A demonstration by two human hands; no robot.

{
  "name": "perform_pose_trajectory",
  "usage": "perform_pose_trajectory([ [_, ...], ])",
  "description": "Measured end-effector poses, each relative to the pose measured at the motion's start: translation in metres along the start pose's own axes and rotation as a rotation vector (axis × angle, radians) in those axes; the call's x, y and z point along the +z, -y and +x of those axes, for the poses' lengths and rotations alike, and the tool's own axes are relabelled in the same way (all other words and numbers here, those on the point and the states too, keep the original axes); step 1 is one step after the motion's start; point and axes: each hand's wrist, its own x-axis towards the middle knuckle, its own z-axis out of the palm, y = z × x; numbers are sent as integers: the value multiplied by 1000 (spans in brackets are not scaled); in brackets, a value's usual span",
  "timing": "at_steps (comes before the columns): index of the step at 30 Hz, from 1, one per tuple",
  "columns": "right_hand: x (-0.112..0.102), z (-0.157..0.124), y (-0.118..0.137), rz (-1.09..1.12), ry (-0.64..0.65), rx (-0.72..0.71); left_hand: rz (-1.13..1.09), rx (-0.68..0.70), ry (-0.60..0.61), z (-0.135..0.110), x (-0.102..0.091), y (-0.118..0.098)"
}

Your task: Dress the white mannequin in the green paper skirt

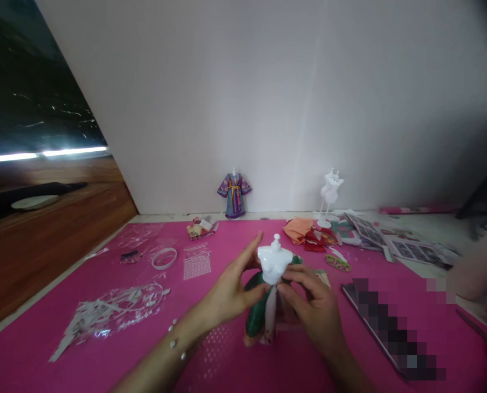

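Note:
A small white mannequin torso [273, 263] stands over the pink mat [211, 360] with green, white and patterned fabric [259, 316] draped below its waist. My left hand [229, 292] grips the mannequin's left side, thumb on the waist and index finger raised beside the shoulder. My right hand [315, 308] pinches the fabric at the mannequin's waist from the right, fingers closed on the cloth.
A dressed purple doll stand [234, 195] and a bare white mannequin [330, 194] stand at the wall. Orange and red fabric pieces [309, 233], printed sheets [395, 240], a white tape ring [164, 257], clear plastic bags [112, 311] and a dark flat object [391, 327] lie on the mat.

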Motion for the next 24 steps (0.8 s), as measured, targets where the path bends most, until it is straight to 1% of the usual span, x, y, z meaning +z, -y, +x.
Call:
perform_pose_trajectory([
  [9,2,0,1,-28,-1,-23,-11,-20,-100,-1,11,1],
  [12,3,3,0,-17,4,-12,-21,-57,-143,1,13,-3],
  [14,1,6,3,12,19,18,-79,-104,-171,4,14,-7],
  [17,-5,13,9,68,68,121,-263,-205,-195,7,15,-13],
  [19,-11,17,13,90,112,230,-461,-283,-213,5,19,-13],
  [22,-16,19,8,110,193,391,-754,-430,-269,-7,27,-7],
  [24,-15,16,-2,145,261,486,-851,-538,-309,-18,33,1],
])
